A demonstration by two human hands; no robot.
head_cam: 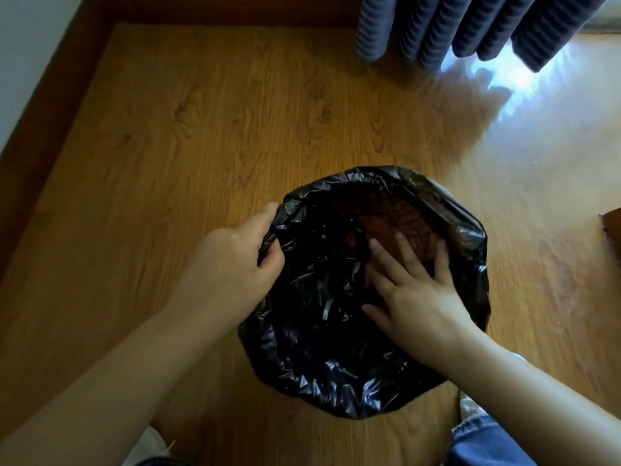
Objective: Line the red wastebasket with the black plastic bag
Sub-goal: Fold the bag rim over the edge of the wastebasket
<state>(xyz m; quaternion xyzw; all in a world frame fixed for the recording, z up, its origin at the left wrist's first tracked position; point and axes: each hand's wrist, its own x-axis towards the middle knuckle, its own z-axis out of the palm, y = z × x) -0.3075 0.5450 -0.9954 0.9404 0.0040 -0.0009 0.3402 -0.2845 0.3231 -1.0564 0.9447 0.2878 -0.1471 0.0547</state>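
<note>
On the wooden floor (201,136), seen from above, the left hand (235,260) is gripping the left edge of the black plastic bag (319,331), its fingers curling around a gathered fold of film at the rim; this is probably pinning that side so the bag is not sliding inward while the other hand is working. The bag is lying draped over the mouth of the red wastebasket (403,213), its crinkled edge folding outward all the way around, so that the basket's outer wall and rim are being hidden almost entirely. Only a reddish-brown patch with a faint mesh pattern is showing through the thin film at the far inner side, and I judge that to be the basket's wall rather than seeing it plainly. Further right, the right hand (420,294) is reaching into the opening with its fingers spread flat, pressing the film down and outward, seemingly to push air out and seat the lining against the inside. How deep the bag is sitting, and whether it is reaching the bottom, cannot be told, since the interior is dark. At the top right, dark pleated curtains (470,25) are hanging cut off by the frame, with window glare washing out the floor beneath them, and a brown object at the right edge is too cropped to name.
</note>
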